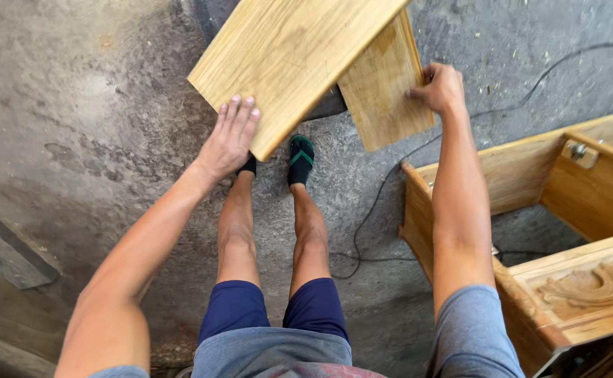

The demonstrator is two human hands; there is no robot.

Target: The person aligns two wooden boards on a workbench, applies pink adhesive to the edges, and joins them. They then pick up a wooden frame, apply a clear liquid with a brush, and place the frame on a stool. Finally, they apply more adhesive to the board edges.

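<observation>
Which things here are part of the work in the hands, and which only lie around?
In hand:
- upper wooden board, under the left hand
- lower wooden board, gripped by the right hand

Lying about:
- carved wooden frame
- black cable
- dark slab on the concrete floor

Smooth matt pale wood boards (299, 56), rough grey concrete floor (75, 105), carved wooden frame (586, 287)
</observation>
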